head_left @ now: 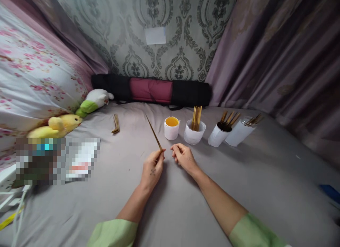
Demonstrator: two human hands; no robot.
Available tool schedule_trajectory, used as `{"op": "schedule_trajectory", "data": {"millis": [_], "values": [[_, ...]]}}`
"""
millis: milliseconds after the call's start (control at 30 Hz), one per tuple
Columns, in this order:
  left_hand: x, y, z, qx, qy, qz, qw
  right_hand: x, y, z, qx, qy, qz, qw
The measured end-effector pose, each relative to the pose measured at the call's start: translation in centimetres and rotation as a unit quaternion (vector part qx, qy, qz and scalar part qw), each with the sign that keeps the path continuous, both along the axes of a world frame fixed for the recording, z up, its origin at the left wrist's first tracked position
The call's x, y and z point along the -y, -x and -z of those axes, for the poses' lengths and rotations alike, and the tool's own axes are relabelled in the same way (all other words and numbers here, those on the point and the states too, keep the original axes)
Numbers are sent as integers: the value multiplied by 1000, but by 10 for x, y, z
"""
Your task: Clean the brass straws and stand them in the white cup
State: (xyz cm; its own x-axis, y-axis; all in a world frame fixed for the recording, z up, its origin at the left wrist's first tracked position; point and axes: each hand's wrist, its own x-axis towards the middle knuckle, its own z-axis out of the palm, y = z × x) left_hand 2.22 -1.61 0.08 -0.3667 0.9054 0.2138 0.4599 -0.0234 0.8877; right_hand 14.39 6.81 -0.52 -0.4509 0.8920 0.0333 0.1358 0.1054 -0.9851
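Pinched in my left hand [153, 169] is a thin golden-brown stick [153, 130], which slants up and to the left. My right hand [185, 157] is beside it, a small gap away, with its fingers curled and thumb pressed in; whether anything tiny is between them cannot be made out. Just beyond the hands stands a white cup [171, 133] with an orange-yellow inside. To its right, a white bowl-shaped container [193, 136] holds several upright golden sticks [196, 117]. Farther left lies a small bundle of bent golden-brown sticks [115, 124].
Two tilted white-wrapped containers [218, 135] [239, 133] with more sticks stand at the right. A black and maroon roll bag [151, 90] lies along the wall. Plush toys [57, 125], a blurred packet [82, 160] and white cables [21, 208] are at the left on the grey sheet [106, 197].
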Motion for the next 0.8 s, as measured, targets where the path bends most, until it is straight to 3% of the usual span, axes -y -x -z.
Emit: {"op": "schedule_trajectory", "data": {"millis": [200, 600, 800], "values": [[2, 4, 0, -141, -23, 12, 990, 0, 0, -1, -23, 6, 1, 1000], [7, 5, 1, -271, 7, 3, 963, 1, -1, -3, -40, 15, -5, 999], [8, 7, -2, -353, 10, -13, 936, 3, -1, -6, -53, 18, -7, 998]]}}
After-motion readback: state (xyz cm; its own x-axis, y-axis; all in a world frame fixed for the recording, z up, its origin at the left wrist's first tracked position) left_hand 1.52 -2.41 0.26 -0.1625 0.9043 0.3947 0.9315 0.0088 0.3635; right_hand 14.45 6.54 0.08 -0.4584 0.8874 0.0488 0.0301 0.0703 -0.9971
